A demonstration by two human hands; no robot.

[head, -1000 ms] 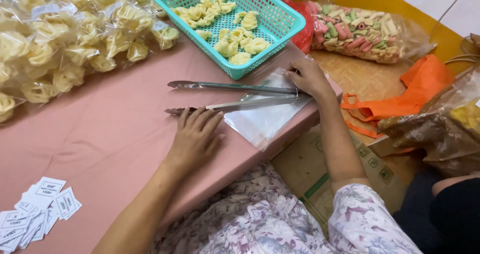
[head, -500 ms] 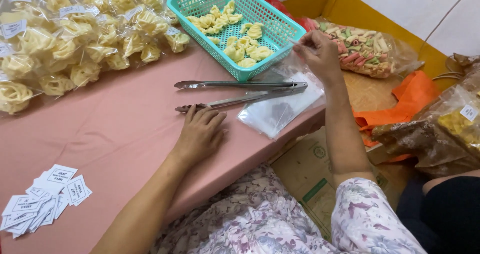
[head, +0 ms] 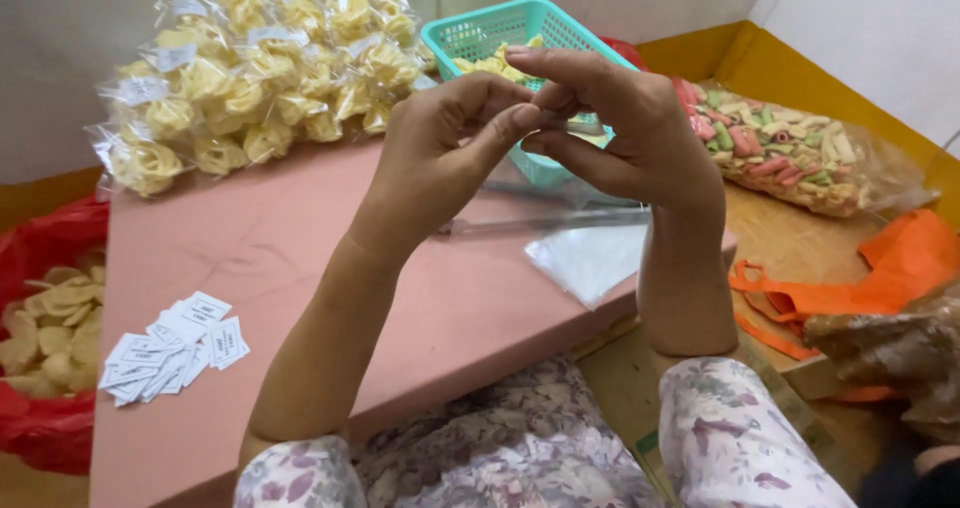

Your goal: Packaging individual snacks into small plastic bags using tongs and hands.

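Both hands are raised above the pink tabletop [head: 300, 268] and meet in front of the teal basket [head: 470, 36]. The left hand [head: 445, 138] and right hand [head: 625, 128] pinch together at the fingertips, apparently on the mouth of a thin clear plastic bag; the film is almost invisible at the pinch, so the exact grip cannot be told. A stack of clear bags [head: 590, 258] lies on the table edge at 5 o'clock from the hands, and metal tongs [head: 540, 225] lie flat on the tabletop just beyond that stack.

Judged from this posture, the step in hand is separating the two layers of a bag mouth. To do this well, the thumb and forefinger pads should rub in opposite directions until the layers slide apart; pulling straight would only stretch the film. The hands should stay over the table so the bag does not snag on the basket rim.

Surroundings:
- Sealed packets of yellow curled crackers [head: 260, 78] are piled at 10 o'clock from the hands.
- A heap of small white paper labels [head: 175, 348] lies at 8 o'clock, near the front edge.
- A large bag of multicoloured crackers [head: 790, 153] lies at 3 o'clock, beyond the table.
- A red bag of loose pale crackers [head: 50, 338] stands left of the table.
- Orange bags [head: 880, 278] lie at 4 o'clock.
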